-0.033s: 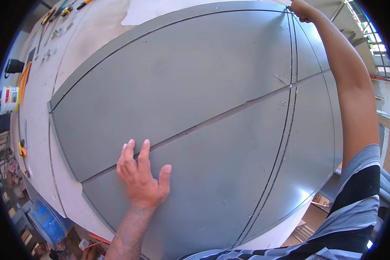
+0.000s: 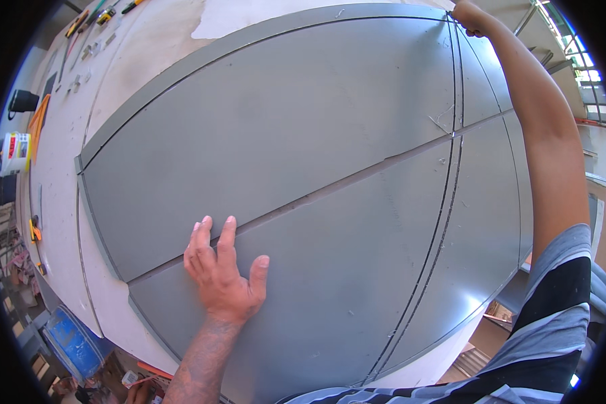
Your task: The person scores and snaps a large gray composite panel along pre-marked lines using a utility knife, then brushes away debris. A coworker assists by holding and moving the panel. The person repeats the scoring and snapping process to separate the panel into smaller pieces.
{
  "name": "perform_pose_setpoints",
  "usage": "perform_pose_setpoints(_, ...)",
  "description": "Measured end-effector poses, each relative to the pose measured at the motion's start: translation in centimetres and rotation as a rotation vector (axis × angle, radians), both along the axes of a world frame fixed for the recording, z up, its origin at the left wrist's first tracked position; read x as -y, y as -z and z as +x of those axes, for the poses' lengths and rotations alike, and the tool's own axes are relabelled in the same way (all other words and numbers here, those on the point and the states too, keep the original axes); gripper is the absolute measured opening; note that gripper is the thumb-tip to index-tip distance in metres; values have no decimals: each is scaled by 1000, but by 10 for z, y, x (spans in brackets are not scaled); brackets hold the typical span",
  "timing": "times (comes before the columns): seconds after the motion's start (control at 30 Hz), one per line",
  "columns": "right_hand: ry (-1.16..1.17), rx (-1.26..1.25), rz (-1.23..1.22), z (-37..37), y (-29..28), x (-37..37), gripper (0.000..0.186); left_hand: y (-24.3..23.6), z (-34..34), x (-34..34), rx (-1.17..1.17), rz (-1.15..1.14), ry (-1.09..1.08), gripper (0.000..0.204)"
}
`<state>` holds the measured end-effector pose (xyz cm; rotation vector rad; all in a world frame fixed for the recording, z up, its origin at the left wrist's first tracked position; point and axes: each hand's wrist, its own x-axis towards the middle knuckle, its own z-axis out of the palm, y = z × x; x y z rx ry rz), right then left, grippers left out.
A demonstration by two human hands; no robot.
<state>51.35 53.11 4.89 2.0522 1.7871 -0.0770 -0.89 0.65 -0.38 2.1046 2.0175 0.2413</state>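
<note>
A large grey sheet panel [image 2: 303, 121] lies flat in front of me, scored with dark double lines and crossed by a slanting open groove [image 2: 296, 205]. My left hand [image 2: 225, 273] rests on the panel with fingers spread, its fingertips across the groove near the left end. It holds nothing. Stretched out to the far right, my right hand [image 2: 473, 19] is closed at the panel's far edge, where the double lines end. Whatever is in its fingers is hidden or too small to name. Thin curled shavings [image 2: 442, 123] lie along the lines.
Beneath the panel is a pale worktable [image 2: 54, 215]. Hand tools [image 2: 104, 17] and small clear pieces [image 2: 91, 50] lie at the far left. Along the left edge are a black cup [image 2: 23, 101], a white tub [image 2: 15, 153] and a yellow-handled cutter [image 2: 35, 232]. A blue drum [image 2: 77, 343] stands below.
</note>
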Motion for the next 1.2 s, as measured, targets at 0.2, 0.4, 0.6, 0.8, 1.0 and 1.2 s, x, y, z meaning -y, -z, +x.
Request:
perform_pose_setpoints(0.2,199,-214,38,-38,-5,30,21,0,-1,3,57,6,-21,70)
perform_pose_setpoints(0.4,178,-256,40,-10,-19,50,26,0,1,1,65,26,-12,68)
perform_pose_setpoints(0.6,181,-254,35,-15,-8,53,25,4,0,0,41,64,-19,69)
perform_pose_setpoints(0.8,247,-332,26,-8,-9,49,24,6,0,2,59,75,-29,69)
perform_pose_setpoints(1.0,336,-418,44,-2,-12,49,28,7,0,2,66,60,-26,70)
perform_pose_setpoints(1.2,279,-381,102,-20,-5,62,30,8,-1,4,55,56,-39,70)
